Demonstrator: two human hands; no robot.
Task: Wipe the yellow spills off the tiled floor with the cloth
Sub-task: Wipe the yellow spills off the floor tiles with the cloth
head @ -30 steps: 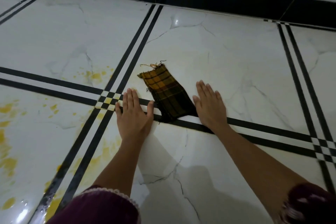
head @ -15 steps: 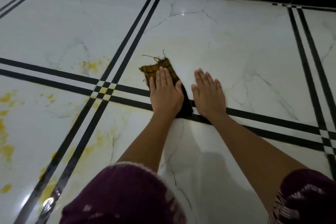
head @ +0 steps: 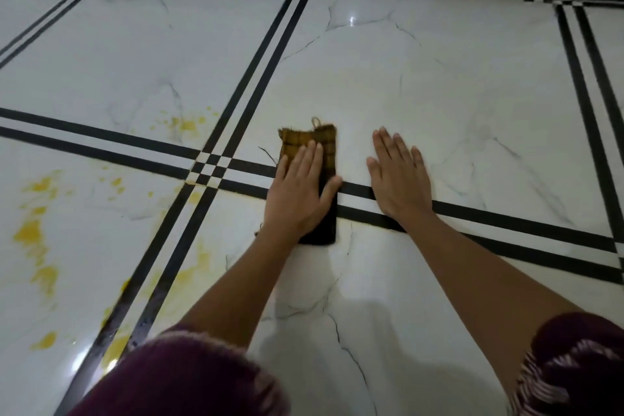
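Two hands, yours, flat at frame centre. Left hand (head: pixel 300 192): fingers straight, pressing cloth (head: pixel 324 145) onto tiled floor (head: pixel 439 78). Right hand (head: pixel 396 176): fingers spread on tile just beside. Yellow spills (head: pixel 33 233) at frame left, beyond black stripes (head: pixel 250 84). Maroon sleeves (head: pixel 189 378) at bottom edge.

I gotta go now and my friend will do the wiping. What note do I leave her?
Left hand: flat, pressing on the cloth.
Right hand: flat on the bare tiled floor beside the cloth, not touching it.
Cloth: folded, lying across the black double stripe.
Done: tiles around the cloth look clean.
Left: yellow spills on the left, not yet wiped; probably slide the cloth there.
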